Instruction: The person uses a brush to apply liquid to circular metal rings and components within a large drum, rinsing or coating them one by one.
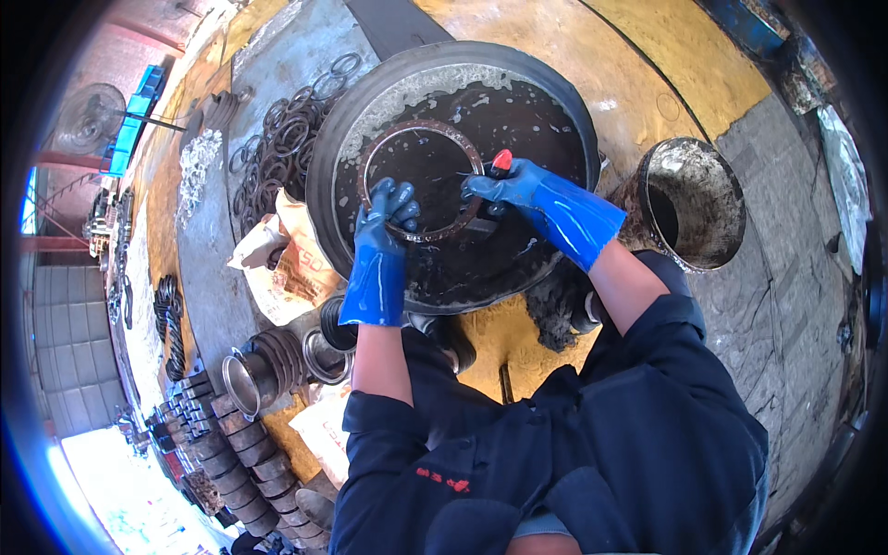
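Note:
My left hand (381, 227), in a blue rubber glove, is closed round the lower left side of a large brownish metal ring (430, 236). The ring is held tilted over a wide round black basin (462, 54) of dark liquid, with pale foam along the far side. In a matching glove, my right hand (507, 185) is closed at the ring's right side. It grips a red-handled tool (502, 160), whose handle end sticks up past the thumb. The tool's working end is mostly hidden, so its kind is unclear.
Dark rings (277, 153) lie heaped left of the basin, near a torn paper bag (291, 254). An open metal drum (712, 199) stands to the right. Lower left are ribbed metal cylinders (264, 370) and rows of stacked dark metal parts (250, 462).

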### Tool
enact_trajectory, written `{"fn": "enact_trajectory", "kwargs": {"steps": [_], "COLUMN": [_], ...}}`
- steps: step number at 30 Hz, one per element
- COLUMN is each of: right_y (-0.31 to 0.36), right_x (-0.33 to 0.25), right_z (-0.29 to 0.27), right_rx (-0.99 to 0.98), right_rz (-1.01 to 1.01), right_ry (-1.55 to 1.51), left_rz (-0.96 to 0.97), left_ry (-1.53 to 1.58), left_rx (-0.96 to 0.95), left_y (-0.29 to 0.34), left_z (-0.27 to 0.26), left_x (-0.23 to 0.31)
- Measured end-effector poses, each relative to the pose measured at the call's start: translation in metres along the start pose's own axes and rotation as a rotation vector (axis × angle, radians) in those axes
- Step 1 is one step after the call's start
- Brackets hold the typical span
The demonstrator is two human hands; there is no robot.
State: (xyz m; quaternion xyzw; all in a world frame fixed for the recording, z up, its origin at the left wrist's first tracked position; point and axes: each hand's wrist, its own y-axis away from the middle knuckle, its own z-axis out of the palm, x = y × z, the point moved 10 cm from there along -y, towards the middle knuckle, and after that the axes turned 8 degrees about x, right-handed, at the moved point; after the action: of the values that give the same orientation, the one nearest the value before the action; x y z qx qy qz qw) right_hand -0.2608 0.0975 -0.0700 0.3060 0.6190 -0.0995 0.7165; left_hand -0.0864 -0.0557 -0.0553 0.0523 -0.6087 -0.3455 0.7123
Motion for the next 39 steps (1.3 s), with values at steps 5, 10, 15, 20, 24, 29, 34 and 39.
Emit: {"fn": "enact_trajectory", "kwargs": {"steps": [5, 10, 15, 20, 24, 29, 34, 39], "right_y": [0.027, 0.032, 0.022, 0.018, 0.021, 0.048, 0.015, 0.016], "right_x": [-0.069, -0.067, -0.051, -0.05, -0.066, -0.115, -0.059, -0.008], "right_z": [0.002, 0.039, 0.009, -0.034, -0.009, 0.029, 0.02, 0.045], "right_rx": [0.18, 0.094, 0.311, 0.359, 0.198, 0.255, 0.24, 0.103], "right_rz": [-0.447, -0.66, -0.691, 0.023, -0.396, -0.883, -0.388, -0.04], "right_ry": [0.794, 1.272, 1.013, 0.887, 0.284, 0.477, 0.526, -0.166], "left_rz": [1.065, 1.284, 1.022, 0.376, 0.281, 0.28, 0.357, 0.386], "left_ry": [-1.022, -1.409, -1.222, -0.478, -0.282, -0.294, -0.241, -0.174], "left_rx": [0.2, -0.196, -0.336, -0.009, 0.081, 0.04, 0.002, 0.004], "left_y": [0.056, 0.087, 0.081, 0.039, 0.031, 0.026, 0.032, 0.031], "left_z": [0.026, 0.091, 0.09, 0.01, -0.003, 0.001, 0.008, 0.0], "left_x": [0.083, 0.044, 0.032, 0.043, 0.035, 0.031, 0.039, 0.044]}}
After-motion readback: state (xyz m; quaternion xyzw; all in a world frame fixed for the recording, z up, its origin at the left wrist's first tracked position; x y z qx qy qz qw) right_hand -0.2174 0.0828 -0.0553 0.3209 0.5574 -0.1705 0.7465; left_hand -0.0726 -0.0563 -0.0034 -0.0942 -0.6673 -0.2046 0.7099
